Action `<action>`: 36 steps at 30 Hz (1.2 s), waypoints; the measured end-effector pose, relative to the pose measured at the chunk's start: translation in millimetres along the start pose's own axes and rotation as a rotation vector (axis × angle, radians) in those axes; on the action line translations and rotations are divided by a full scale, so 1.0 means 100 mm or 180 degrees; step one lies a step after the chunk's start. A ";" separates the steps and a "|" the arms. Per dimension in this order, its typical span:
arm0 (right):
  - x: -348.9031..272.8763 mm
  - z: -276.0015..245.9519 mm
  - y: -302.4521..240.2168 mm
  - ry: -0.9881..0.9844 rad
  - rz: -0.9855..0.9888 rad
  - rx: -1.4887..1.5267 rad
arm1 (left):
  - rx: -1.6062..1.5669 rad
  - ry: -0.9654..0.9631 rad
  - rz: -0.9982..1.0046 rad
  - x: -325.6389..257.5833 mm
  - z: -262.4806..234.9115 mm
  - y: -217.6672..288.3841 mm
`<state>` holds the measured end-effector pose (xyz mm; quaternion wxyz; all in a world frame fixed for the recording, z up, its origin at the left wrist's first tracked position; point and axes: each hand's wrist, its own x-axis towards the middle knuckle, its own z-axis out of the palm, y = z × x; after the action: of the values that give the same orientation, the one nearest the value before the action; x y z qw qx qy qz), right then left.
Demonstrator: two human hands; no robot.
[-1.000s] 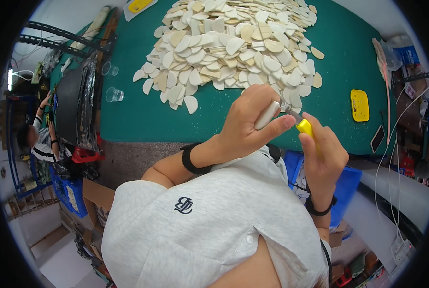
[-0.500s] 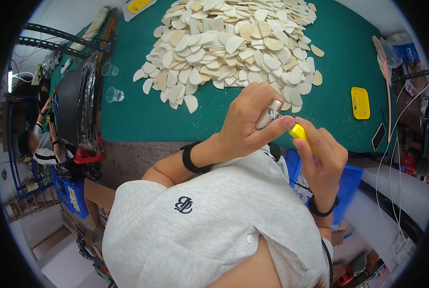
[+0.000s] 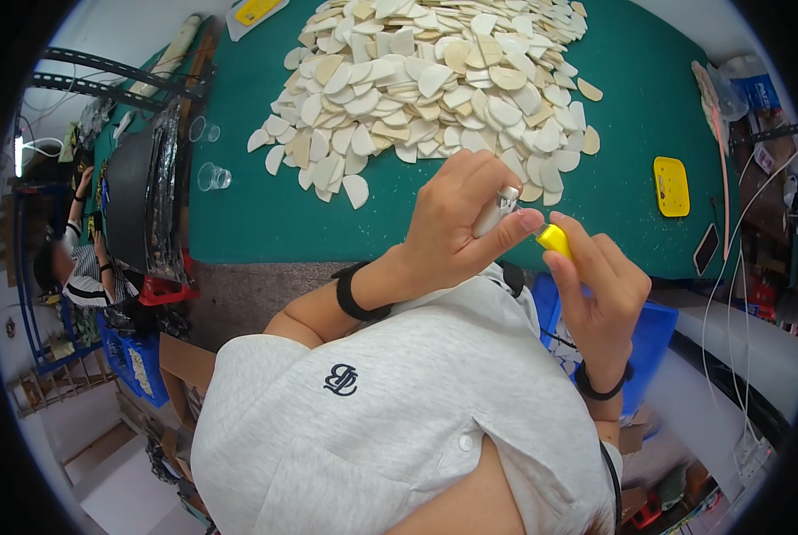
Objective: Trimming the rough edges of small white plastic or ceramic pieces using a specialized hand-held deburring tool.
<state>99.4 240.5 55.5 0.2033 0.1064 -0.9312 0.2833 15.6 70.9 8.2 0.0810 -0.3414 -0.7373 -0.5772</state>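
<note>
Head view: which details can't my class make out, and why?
- Head view: part of the white piece, hidden by the left hand.
- Head view: rest of the yellow handle, hidden by the right hand.
- Head view: far end of the pile, cut off by the top edge.
- Head view: phone screen details, too small.

The handle (image 3: pixel 554 239) is yellow, pieces (image 3: pixel 434 80) white to cream, table (image 3: pixel 327 234) green.

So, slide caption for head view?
Left hand holds a white piece, right hand a yellow tool, near piled pale half-discs on a green table.
</note>
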 end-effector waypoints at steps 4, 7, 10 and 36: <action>0.00 0.00 0.00 -0.0014 0.0009 -0.0005 | 0.0023 -0.0012 -0.0017 -0.01 0.00 0.01; -0.01 0.00 0.00 -0.0043 0.0041 0.0043 | -0.0012 -0.0009 -0.0011 -0.01 0.00 0.01; -0.01 0.00 0.00 -0.0060 0.0068 0.0129 | -0.0046 0.0020 0.0021 -0.01 0.01 0.01; -0.01 0.00 -0.02 -0.0022 -0.0068 -0.0098 | 0.0152 0.0205 0.0233 -0.01 0.02 -0.01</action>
<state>100.8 239.2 55.8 0.2047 0.1141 -0.9349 0.2664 16.2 71.7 6.3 0.1339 -0.3474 -0.7349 -0.5668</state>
